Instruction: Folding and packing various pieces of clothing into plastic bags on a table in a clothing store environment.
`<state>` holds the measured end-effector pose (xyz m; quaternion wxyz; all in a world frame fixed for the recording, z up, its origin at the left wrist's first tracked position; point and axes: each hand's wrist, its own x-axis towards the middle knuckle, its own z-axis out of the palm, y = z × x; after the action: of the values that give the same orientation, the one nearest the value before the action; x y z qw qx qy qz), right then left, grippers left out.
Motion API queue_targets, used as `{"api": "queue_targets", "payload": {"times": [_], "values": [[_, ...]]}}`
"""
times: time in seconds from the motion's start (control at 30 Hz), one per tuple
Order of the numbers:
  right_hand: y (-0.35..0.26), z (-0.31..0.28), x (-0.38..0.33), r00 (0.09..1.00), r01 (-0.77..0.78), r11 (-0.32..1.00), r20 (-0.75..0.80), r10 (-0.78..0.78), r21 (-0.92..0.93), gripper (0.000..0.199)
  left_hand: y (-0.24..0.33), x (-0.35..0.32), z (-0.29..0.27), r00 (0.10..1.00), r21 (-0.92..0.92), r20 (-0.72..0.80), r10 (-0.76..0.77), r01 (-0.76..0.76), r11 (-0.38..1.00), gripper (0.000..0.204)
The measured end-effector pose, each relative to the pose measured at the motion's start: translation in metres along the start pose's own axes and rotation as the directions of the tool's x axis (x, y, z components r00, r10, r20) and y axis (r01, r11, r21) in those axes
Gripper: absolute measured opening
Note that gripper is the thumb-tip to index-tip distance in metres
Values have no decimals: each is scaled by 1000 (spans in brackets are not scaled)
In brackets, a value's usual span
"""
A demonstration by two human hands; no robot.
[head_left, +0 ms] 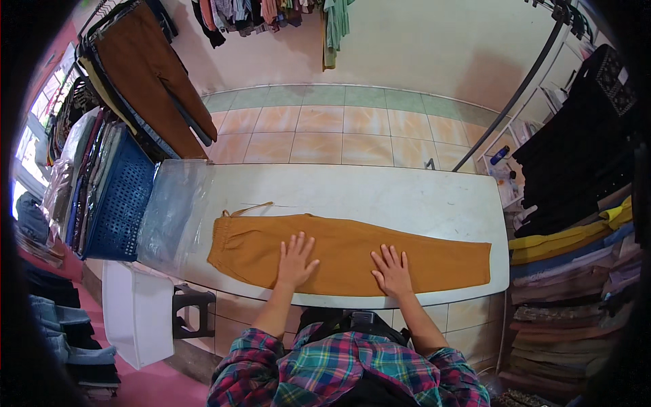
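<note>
A pair of mustard-brown trousers [346, 247] lies folded lengthwise on the white table [380, 183], its gathered waistband to the left and the leg hems to the right. A drawstring [252, 209] sticks out beyond the waistband's far side. My left hand [295, 261] rests flat on the cloth toward the waist end, fingers spread. Farther right, my right hand [392, 273] lies on the leg part near its closer edge, fingers also stretched out. Neither hand grips the fabric.
Clear plastic bags [173, 203] cover the table's left end. Beside them stands a blue basket [119, 197] of packed clothes. A white tub [135, 319] and dark stool [193, 312] sit at the near left. Folded clothes [563, 305] are stacked on the right; brown trousers [142, 61] hang at far left.
</note>
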<state>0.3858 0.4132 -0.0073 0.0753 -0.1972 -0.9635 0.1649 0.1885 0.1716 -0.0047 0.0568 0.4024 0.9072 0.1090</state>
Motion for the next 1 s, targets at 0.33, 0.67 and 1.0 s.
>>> {"api": "queue_targets", "payload": {"times": [0.33, 0.67, 1.0], "values": [[102, -32, -38, 818, -569, 777, -88, 569, -270, 65, -162, -32, -54, 960, 239, -239, -148, 206, 949, 61], [-32, 31, 2, 866, -499, 834, -112, 487, -234, 61, -186, -16, -100, 799, -575, -109, -591, 435, 693, 60], [-35, 28, 4, 852, -519, 810, -83, 518, -274, 60, -189, 0, -85, 858, -70, -397, -325, 325, 943, 50]]}}
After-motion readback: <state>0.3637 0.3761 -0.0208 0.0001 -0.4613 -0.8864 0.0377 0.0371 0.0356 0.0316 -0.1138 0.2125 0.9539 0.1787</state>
